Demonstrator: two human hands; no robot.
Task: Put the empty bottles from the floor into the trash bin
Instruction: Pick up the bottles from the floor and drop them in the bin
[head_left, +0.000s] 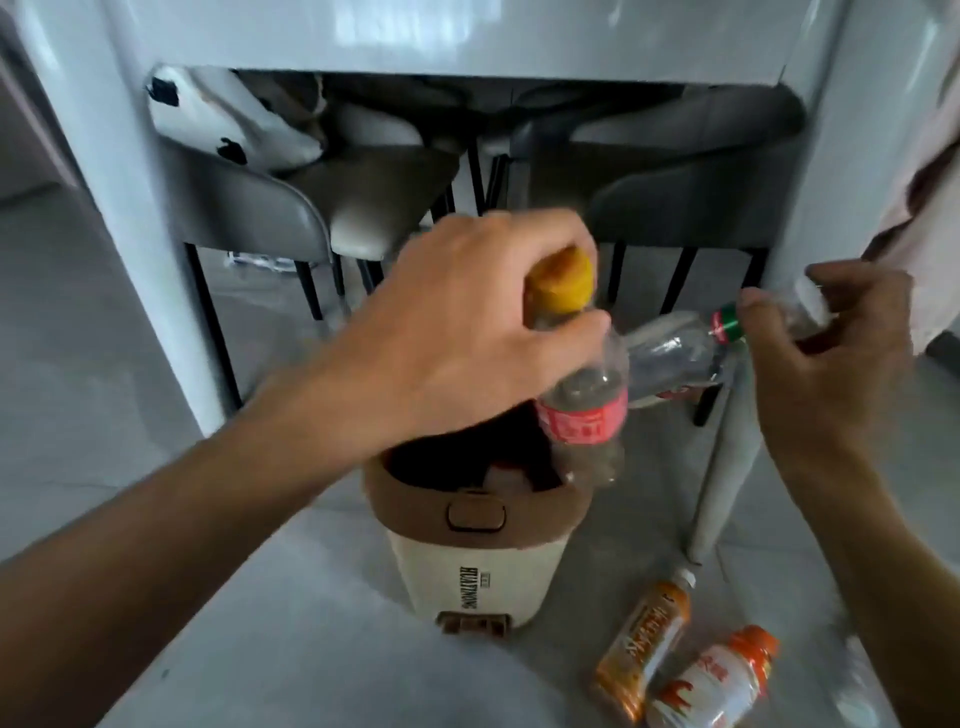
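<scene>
My left hand (467, 317) grips a clear bottle with a yellow cap and red label (582, 405) by its neck, upright over the open mouth of the cream and brown trash bin (478, 577). My right hand (831, 358) holds two clear bottles by their necks, one with a red and green collar (670, 353) lying sideways toward the bin, the other with a white cap (808, 306). On the floor right of the bin lie an orange-labelled bottle (644, 649) and a white bottle with an orange cap (717, 680).
A white table (467, 36) stands behind the bin, with grey chairs (270, 218) tucked under it and a white table leg (722, 467) just right of the bin. Pale tiled floor (104, 389) surrounds the bin.
</scene>
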